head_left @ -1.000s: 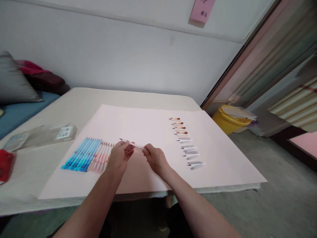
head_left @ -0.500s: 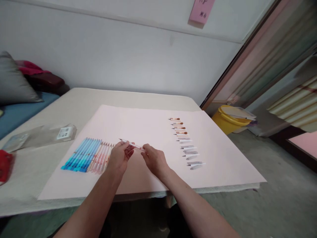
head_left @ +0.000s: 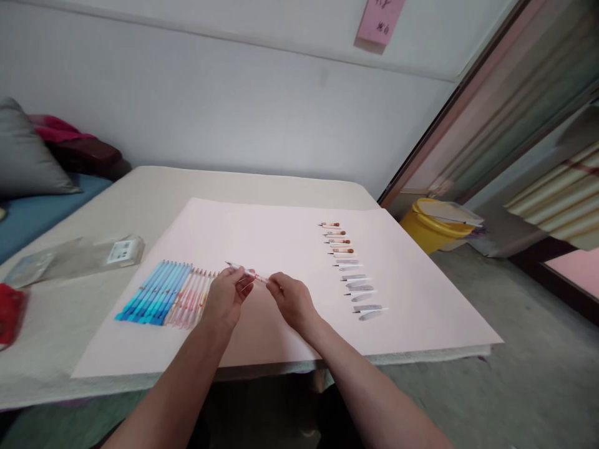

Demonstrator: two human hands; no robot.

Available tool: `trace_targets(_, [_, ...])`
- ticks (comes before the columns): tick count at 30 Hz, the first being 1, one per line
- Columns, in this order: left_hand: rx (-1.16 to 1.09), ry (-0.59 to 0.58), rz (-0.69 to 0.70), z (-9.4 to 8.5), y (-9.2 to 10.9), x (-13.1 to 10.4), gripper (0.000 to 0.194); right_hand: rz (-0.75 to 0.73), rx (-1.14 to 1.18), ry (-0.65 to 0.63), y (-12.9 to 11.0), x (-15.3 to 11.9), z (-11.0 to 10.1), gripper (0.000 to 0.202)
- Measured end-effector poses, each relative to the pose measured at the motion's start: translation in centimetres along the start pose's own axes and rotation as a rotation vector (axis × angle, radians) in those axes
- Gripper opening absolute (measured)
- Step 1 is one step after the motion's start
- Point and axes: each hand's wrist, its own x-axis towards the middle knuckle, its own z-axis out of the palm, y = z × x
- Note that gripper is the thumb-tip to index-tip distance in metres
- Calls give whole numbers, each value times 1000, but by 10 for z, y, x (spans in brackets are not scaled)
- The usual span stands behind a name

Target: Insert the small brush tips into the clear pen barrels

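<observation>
a slim white pen [head_left: 258, 277] with reddish markings is pinched toward its pointed end by the fingers [head_left: 238, 273] of the left hand [head_left: 224, 296], and its other end is gripped by the curled fingers of the right hand [head_left: 294, 300]. it is held slantwise over a pale pink sheet [head_left: 262, 231]. just beyond the left hand, a row of pink-and-white pens [head_left: 183, 299] is partly hidden by the wrist; blue pens [head_left: 156, 293] are lined up next to it, short of the sheet's left edge. room for moving is left between the right hand and a column of dark-tipped pieces [head_left: 360, 287], and more toward the far edge. past the left edge, a clear bag [head_left: 84, 259] is laid on the table [head_left: 262, 181]. the sheet's right edge is bordered by floor [head_left: 472, 280].
</observation>
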Motion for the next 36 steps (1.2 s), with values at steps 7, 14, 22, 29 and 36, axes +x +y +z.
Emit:
trace_targets(7, [-4,-12,-16,1,1,0,10,154,398,-111,7,5,3,22])
trace_targets(14, [-14,18,0,1,1,0,10,-20,-228,41,-3,-3,1,22])
trace_targets(22, [-34,-16,-8,0,1,0,9,9,-219,-34,0,0,2,23])
trace_targets(29, [-20,9,-5,2,3,-2,8,-47,-239,8,1,-4,2,24])
trace_targets(36, [-23,6,-5,2,2,-1,9,-41,-363,-29,-7,-6,-2,14])
